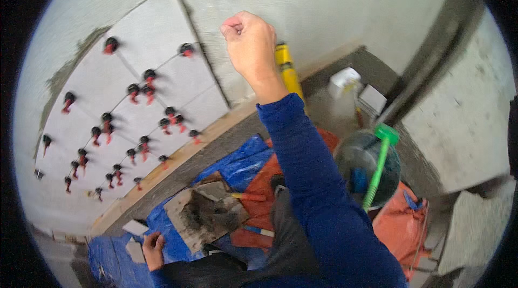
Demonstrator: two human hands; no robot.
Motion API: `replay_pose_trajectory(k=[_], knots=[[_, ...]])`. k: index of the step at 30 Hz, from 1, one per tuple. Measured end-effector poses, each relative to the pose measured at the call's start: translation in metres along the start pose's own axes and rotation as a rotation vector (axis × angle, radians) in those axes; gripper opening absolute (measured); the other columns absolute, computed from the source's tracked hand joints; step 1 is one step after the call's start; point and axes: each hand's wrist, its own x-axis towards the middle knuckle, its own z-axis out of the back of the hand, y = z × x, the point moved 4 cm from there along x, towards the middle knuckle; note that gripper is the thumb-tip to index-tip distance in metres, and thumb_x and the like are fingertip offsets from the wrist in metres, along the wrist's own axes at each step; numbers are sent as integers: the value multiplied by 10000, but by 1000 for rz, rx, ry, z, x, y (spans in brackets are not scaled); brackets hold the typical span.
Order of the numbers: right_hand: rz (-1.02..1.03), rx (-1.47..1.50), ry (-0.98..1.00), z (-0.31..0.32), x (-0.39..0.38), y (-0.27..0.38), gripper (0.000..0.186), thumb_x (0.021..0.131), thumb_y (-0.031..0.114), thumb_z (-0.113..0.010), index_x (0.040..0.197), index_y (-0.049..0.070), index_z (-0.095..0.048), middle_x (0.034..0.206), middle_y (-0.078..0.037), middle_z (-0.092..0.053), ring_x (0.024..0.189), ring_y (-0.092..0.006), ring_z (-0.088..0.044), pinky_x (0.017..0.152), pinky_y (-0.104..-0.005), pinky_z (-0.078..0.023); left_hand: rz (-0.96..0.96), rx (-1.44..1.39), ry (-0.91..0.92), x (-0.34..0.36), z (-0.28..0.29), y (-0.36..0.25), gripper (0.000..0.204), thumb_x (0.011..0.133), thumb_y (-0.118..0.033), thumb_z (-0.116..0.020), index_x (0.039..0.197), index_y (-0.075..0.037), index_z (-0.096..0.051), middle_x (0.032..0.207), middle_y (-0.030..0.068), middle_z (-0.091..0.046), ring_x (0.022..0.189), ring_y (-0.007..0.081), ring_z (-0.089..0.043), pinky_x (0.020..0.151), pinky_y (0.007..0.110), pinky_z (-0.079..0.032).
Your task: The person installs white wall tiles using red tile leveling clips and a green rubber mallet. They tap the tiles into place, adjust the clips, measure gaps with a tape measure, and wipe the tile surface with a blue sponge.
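My right hand (249, 45) is raised in front of the grey wall, just beyond the right edge of the tiled panel. Its fingers are curled in with thumb and forefinger pressed together; whatever they may hold is hidden. Low at the left, my left hand (154, 251) hangs over a blue tarp (110, 255), fingers loosely bent and a little apart, with nothing seen in them. Beside it lies a white tile offcut (135, 250). Large white tiles (151, 24) cover the wall at left, with several black-and-red tile levelling clips (110, 45) along their joints.
A yellow spirit level (288, 69) leans behind my right wrist. A bucket (345, 156) holds a green-handled tool (380, 169). Grey mortar lies on a board (181, 210), near an orange-handled tool (249, 197). An orange tarp (399, 223) covers floor at right. A wooden batten (145, 185) runs under the tiles.
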Motion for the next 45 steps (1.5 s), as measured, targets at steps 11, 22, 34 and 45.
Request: replay_pose_trajectory(k=[11,22,34,45], knots=[[-317,-1220,107,300,-279,-142,551,715,187,-871,1215,73,-670,1162,-179,-675,1042,-409,-627,940,-517,-492,-293,383,-131,12,-18,-27,118,858,-87,-775,912,8,-730,901,118,-729,830,224,-686,777,345,-543],[-811,59,-178,279,-244,-136,398,977,130,-667,1341,20,-552,915,-27,-589,641,-91,-544,536,-251,-444,-704,148,-318,21,-65,-240,201,903,-134,-775,849,31,-675,841,140,-718,734,229,-669,719,341,-529],[-686,789,213,42,-74,49,529,1029,124,-603,1533,111,-442,859,8,-572,578,-66,-544,487,-242,-477,-1094,578,-673,130,-65,-445,250,865,-254,-767,947,-57,-636,906,138,-681,863,361,-673,739,469,-522],[-711,748,375,11,-100,49,627,1035,111,-604,1608,111,-352,879,-10,-564,587,-71,-532,484,-236,-451,-1186,665,-734,146,-67,-441,282,838,-242,-785,937,-64,-591,900,128,-657,838,366,-663,721,465,-525]])
